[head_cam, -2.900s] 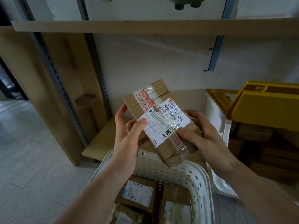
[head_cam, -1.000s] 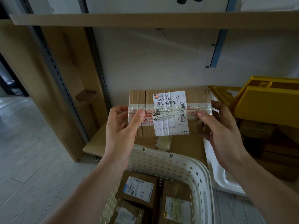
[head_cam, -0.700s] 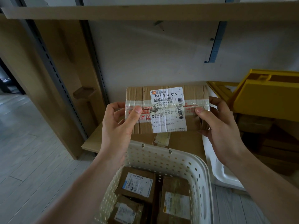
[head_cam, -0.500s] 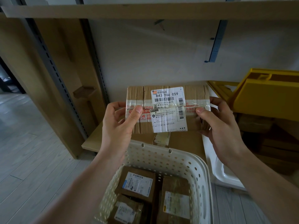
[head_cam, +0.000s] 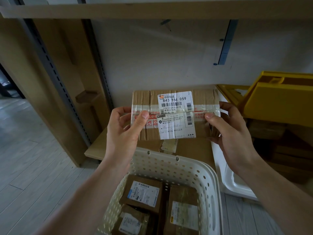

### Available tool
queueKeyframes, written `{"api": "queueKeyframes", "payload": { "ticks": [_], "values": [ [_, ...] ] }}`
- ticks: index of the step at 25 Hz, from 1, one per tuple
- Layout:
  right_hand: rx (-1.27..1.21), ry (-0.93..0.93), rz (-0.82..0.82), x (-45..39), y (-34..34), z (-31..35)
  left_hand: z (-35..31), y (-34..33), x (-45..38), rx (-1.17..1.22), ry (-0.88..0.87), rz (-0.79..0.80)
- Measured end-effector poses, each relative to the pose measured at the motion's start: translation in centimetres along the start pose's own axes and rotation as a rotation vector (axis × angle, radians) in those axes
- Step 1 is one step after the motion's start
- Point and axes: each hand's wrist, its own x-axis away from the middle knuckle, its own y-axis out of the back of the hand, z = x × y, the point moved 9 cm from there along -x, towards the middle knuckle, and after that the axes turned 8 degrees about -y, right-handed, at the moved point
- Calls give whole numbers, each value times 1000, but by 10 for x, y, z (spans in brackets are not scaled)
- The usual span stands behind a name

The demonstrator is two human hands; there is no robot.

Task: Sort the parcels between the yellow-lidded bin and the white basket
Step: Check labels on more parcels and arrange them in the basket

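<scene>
Nothing's really moved lately, cardboard parcel [head_cam: 174, 114] still level above the white basket [head_cam: 169, 167] of parcels, left hand [head_cam: 123, 131] and right hand [head_cam: 230, 133] pinching its ends. Yellow-lidded bin [head_cam: 277, 102] sits open right beside.

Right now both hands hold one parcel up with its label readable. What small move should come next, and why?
Probably read the label first: both hands, left and right, pinch the parcel above the white basket, and the yellow-lidded bin stands open at the right.
</scene>
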Motion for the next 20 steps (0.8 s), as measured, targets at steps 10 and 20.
{"api": "queueKeyframes", "payload": {
  "ticks": [10, 20],
  "values": [
    [-4, -1, 7, -1, 0, -1, 2, 0, -1, 0, 8, 6],
    [-30, -1, 29, 1, -8, 1, 0, 7, 1, -5, 8, -10]
  ]
}}
